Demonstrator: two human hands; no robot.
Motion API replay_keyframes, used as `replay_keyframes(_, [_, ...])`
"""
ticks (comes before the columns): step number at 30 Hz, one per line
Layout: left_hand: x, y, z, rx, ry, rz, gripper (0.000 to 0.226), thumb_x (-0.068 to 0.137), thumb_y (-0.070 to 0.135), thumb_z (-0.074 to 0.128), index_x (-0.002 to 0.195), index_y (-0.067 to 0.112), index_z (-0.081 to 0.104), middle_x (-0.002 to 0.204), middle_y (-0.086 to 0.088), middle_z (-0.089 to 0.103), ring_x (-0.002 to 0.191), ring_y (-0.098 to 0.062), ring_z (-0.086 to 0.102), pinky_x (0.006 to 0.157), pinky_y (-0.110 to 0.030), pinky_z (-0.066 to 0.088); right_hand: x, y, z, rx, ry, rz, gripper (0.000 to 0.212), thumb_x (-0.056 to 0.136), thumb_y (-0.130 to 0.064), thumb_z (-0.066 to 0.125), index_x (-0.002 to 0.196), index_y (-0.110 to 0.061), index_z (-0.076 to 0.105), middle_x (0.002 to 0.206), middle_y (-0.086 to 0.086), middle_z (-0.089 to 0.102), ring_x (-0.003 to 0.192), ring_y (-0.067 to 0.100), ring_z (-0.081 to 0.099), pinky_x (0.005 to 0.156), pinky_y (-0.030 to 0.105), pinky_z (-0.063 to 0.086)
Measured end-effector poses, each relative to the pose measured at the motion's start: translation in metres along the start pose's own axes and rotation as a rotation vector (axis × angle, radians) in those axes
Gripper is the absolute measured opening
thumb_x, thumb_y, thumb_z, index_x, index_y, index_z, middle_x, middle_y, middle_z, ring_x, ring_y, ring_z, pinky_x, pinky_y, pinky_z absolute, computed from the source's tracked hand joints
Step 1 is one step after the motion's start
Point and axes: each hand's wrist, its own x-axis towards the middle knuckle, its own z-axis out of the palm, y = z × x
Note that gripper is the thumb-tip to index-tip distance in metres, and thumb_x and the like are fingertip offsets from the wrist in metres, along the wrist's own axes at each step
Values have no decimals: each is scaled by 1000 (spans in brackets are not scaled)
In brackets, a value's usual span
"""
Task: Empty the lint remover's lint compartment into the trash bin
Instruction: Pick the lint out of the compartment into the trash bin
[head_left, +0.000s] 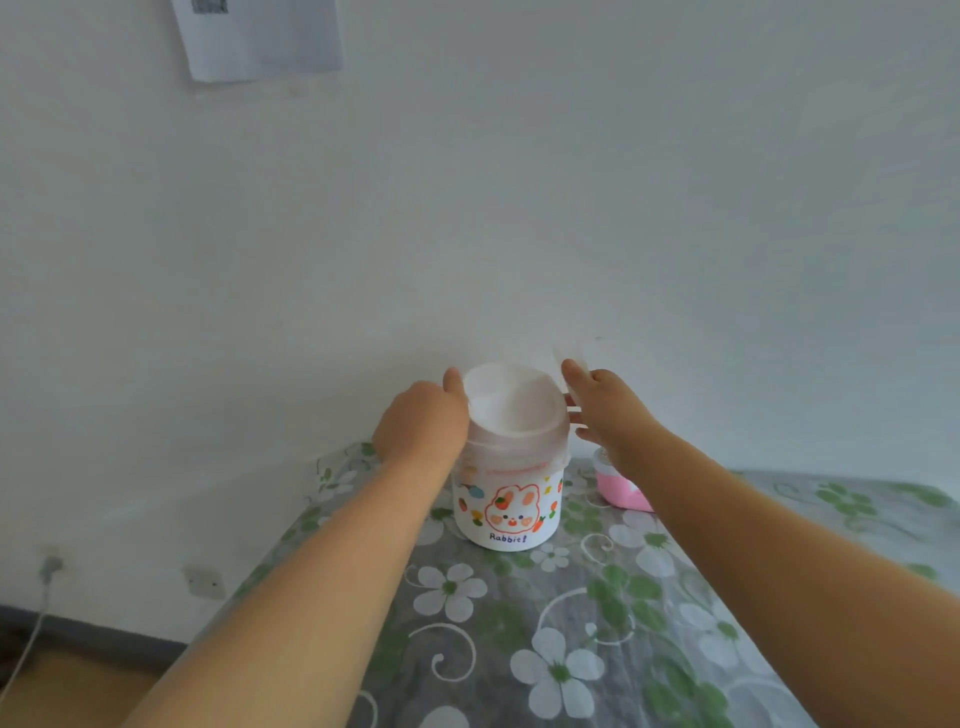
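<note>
A small white trash bin (506, 512) with a rabbit picture stands on the table by the wall, lined with a pale bag (511, 405). My left hand (423, 423) grips the bin's left rim, thumb over the edge. My right hand (605, 410) hovers at the bin's right rim, thumb and fingers pinched on a faint, blurred, clear lint compartment (570, 357) held just above the rim. The pink lint remover (618, 491) lies on the table to the right of the bin, partly hidden behind my right forearm.
The table wears a grey cloth with white and green flowers (561, 665). Its left edge drops to the floor, where a wall socket (205, 581) and a plugged cable (49, 569) sit. A white wall rises right behind the bin, with a paper sheet (260, 39) taped high up.
</note>
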Motion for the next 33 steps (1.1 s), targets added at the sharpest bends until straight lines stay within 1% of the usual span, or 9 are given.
replay_keyframes(4, [13,-4,4,-143,43,28,55,97,48,24,91,6,60,93,-14,64,82,-31,57,69,-37,42,-6,1,-1,47,39,11,38,98,-44,44,112,-9,51,117,14,65,107,30,64,99,50,52])
replay_keyframes(8, [21,3,14,-443,-241,-60,56,97,51,26,110,7,58,111,-10,60,95,-25,53,80,-34,36,-12,1,0,81,3,58,47,98,-42,46,127,-5,48,120,15,62,111,33,63,96,51,54])
replay_keyframes(10, [17,5,19,-403,-293,-32,64,96,55,24,121,6,56,124,-13,59,110,-29,54,90,-37,38,-13,1,-1,102,-11,80,50,98,-43,47,130,-5,47,122,14,61,112,32,62,94,51,55])
replay_keyframes(13, [9,10,19,-282,-240,26,75,94,61,20,132,4,50,136,-17,53,123,-32,49,97,-39,36,-13,0,-5,113,-21,84,48,97,-43,46,128,-6,47,122,15,61,111,32,63,90,49,58])
replay_keyframes(17, [2,18,15,-245,-254,66,79,91,67,19,117,5,61,121,-16,62,109,-30,56,84,-35,38,-8,-3,-14,55,33,49,50,96,-44,46,126,-4,51,123,17,62,111,35,63,96,52,54])
replay_keyframes(21, [-10,27,15,-249,-247,37,82,86,73,22,110,6,61,110,-14,65,98,-31,58,79,-37,42,-7,-2,-28,71,36,37,44,96,-43,47,115,-3,54,115,16,64,107,33,64,97,52,54])
replay_keyframes(26, [-21,40,9,-174,-287,-45,96,68,85,32,125,10,50,119,-10,60,107,-33,57,87,-41,45,-12,4,-37,94,-9,41,30,98,-44,47,102,-14,53,118,14,63,103,28,66,78,36,57])
replay_keyframes(29, [-26,51,6,-191,-277,8,95,64,74,53,138,17,37,134,-8,46,119,-31,49,91,-43,45,-16,5,-40,102,-36,30,34,99,-46,46,111,-15,51,115,8,63,94,19,65,70,34,55])
replay_keyframes(33, [-26,66,8,-92,-280,144,91,63,48,68,142,23,30,134,-7,41,120,-29,47,89,-42,47,-19,4,-47,105,10,8,33,99,-44,48,112,-15,50,118,10,62,103,24,66,89,44,57])
